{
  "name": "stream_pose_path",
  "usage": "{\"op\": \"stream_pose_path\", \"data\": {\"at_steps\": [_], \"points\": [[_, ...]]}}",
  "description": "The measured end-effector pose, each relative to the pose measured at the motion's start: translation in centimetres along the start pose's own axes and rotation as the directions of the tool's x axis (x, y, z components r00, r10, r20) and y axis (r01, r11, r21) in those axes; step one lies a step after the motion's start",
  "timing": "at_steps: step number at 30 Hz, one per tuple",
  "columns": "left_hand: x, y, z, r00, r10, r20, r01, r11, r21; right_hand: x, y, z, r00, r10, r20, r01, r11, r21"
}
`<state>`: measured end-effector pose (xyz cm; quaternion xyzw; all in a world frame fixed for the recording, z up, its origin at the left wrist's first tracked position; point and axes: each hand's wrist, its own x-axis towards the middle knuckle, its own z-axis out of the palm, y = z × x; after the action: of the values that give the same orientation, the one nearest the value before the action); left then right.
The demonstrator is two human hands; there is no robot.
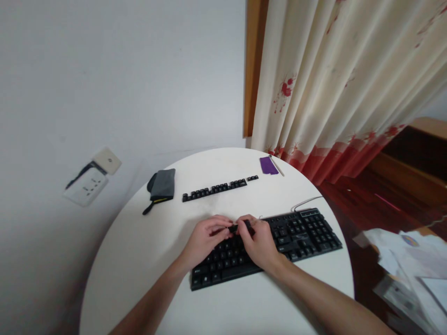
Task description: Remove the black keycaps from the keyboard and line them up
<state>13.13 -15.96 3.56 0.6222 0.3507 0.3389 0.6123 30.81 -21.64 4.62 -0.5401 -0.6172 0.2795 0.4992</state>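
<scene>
A black keyboard (300,235) lies across the near half of a round white table (139,260). Both my hands rest over its upper left part. My left hand (206,239) and my right hand (256,242) are closed in a pinch, and between their fingertips sits a small black piece (237,228), probably a keycap or a puller. Further back a long row of removed black keycaps (213,189) is laid out on the table, with a short group of keycaps (252,177) to its right.
A grey pouch (162,184) with a black strap lies at the back left. A purple cloth (268,165) and a thin stick (276,166) lie near the far edge. The keyboard cable (303,202) loops right. A curtain (335,83) hangs behind; papers (405,260) lie on the floor.
</scene>
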Motion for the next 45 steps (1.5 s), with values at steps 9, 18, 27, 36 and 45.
{"op": "stream_pose_path", "data": {"at_steps": [9, 18, 27, 36, 45], "points": [[0.0, 0.2, 0.0, 0.997, -0.075, -0.016, 0.075, 0.997, 0.032, 0.0, 0.2, -0.1, 0.998, 0.051, 0.026, -0.052, 0.998, 0.042], [-0.1, 0.6, -0.1, 0.994, -0.099, 0.046, 0.097, 0.994, 0.048, 0.0, 0.3, -0.1, 0.996, 0.0, 0.094, -0.01, 0.995, 0.098], [-0.1, 1.0, -0.7, 0.996, -0.077, 0.044, 0.069, 0.985, 0.155, 0.1, 0.7, -0.5, 0.998, 0.05, 0.031, -0.055, 0.974, 0.219], [-0.4, 0.6, 0.2, 0.962, 0.226, 0.155, -0.271, 0.693, 0.668, 2.4, 1.7, -2.9, 0.951, 0.125, -0.283, -0.032, 0.949, 0.314], [-0.4, 0.1, 0.4, 0.94, 0.228, 0.253, -0.34, 0.608, 0.718, 1.7, 1.8, -2.1, 0.988, 0.132, -0.079, -0.113, 0.972, 0.206]]}}
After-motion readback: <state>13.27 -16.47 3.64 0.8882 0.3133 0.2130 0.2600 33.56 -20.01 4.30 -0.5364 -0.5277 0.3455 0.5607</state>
